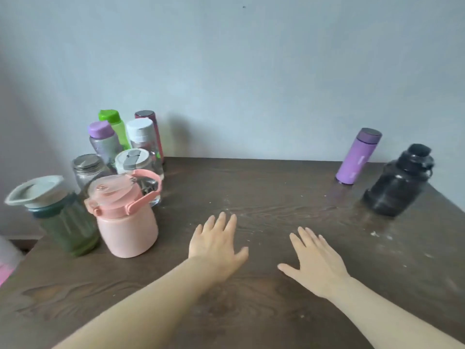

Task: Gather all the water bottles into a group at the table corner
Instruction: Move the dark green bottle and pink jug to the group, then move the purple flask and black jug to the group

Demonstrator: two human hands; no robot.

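Toppling is risked if the tall lilac metal flask (357, 157) and squat black plastic jug (400, 181), well beyond the open, empty right hand (318, 263), are dragged leftward past the open, empty left hand (216, 244).

The worktop (276, 187) is dark wood grain, dully shiny. The pink jug (127, 230) looks like matt plastic, the black bottle (397, 187) glossy, and the jar lid (86, 161) brushed metal.

Left hand (216, 244), right hand (315, 264): flat, empty.

Pink jug (127, 222), green tumbler (69, 230), purple flask (356, 158), black bottle (400, 183), dark wood-grain table (251, 311)
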